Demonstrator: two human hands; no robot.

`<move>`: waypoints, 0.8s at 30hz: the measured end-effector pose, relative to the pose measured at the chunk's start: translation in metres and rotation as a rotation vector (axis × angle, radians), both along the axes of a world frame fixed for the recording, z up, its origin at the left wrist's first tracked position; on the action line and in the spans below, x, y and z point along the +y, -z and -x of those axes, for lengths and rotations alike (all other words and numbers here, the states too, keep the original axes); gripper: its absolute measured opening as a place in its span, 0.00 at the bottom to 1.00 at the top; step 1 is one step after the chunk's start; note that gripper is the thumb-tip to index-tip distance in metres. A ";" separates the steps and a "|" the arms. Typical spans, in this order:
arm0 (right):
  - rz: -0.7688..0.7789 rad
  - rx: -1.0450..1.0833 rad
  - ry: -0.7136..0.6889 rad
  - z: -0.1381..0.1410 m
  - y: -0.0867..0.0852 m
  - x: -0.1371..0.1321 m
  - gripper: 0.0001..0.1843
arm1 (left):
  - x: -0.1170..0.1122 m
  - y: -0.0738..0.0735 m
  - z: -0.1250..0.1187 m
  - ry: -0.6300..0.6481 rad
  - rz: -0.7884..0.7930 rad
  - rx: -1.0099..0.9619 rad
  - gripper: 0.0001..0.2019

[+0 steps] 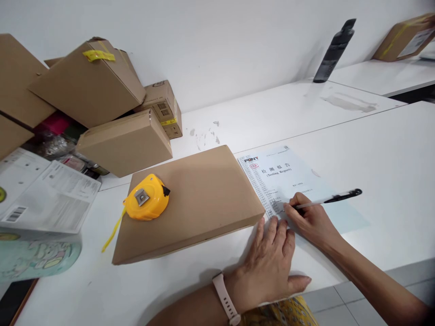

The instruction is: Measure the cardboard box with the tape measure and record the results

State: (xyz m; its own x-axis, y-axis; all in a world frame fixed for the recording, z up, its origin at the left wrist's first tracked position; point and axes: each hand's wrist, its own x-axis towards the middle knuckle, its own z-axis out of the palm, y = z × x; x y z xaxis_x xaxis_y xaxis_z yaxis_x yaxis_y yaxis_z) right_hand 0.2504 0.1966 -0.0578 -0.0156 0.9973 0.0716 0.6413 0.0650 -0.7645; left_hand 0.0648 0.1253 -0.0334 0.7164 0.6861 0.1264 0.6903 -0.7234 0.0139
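Observation:
A pale blue sheet headed "Testing Report" lies on the white table. My right hand grips a pen with a clear barrel and black cap end, its tip side down over the lower left part of the sheet. Flat beside it rests my left hand, fingers spread, fingertips at the sheet's lower edge and close to the corner of a flat cardboard box. On that box sits a yellow tape measure, its yellow strap hanging over the left edge.
Several cardboard boxes are piled at the back left against the wall. A printed white package and a mint-green patterned item lie at the left. A dark bottle stands at the back right, with another box beyond.

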 end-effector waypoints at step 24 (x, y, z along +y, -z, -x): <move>-0.343 -0.331 0.156 -0.026 0.028 0.017 0.24 | -0.003 -0.134 0.133 -0.598 -0.689 -0.548 0.19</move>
